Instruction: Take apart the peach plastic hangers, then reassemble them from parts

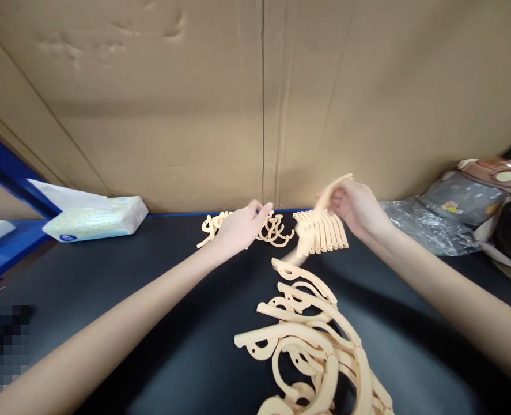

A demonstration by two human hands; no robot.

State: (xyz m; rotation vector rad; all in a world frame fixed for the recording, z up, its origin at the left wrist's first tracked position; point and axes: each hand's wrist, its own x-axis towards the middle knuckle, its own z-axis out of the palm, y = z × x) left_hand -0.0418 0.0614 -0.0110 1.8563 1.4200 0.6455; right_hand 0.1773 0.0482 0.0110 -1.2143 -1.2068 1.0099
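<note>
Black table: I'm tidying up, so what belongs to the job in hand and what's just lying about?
Likely part of the job:
curved beige piece in the right hand
curly beige pieces at the left hand
row of slanted beige strips
heap of curved beige pieces

Likely just lying about:
pale patterned tissue pack
crumpled clear plastic
brown-topped grey container

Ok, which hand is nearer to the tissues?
Left. The left hand is to the right of the tissues, at the hooks; the right hand is farther right, holding a beige piece.
</note>
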